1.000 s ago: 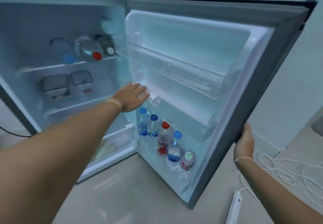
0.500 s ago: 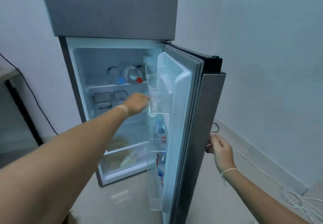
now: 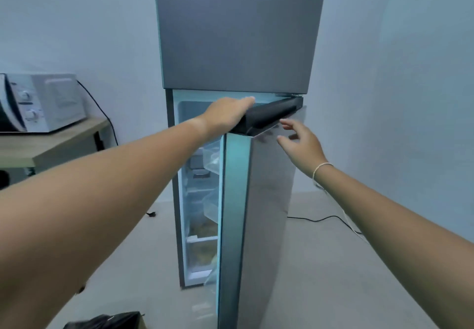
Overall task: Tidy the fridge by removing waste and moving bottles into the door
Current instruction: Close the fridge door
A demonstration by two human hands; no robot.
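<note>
At the top edge of the partly open fridge door, the left hand is laid flat with fingers extended over the black trim, while the right hand is held spread and empty just beside the door's outer face (whether it touches cannot be told). Through the narrow gap only a lit strip of the fridge interior is seen, where clear door bins and shelf contents are blurred and the bottles are hidden behind the door. A microwave is cut off at the left frame edge, and a dark object at the bottom edge cannot be identified.
</note>
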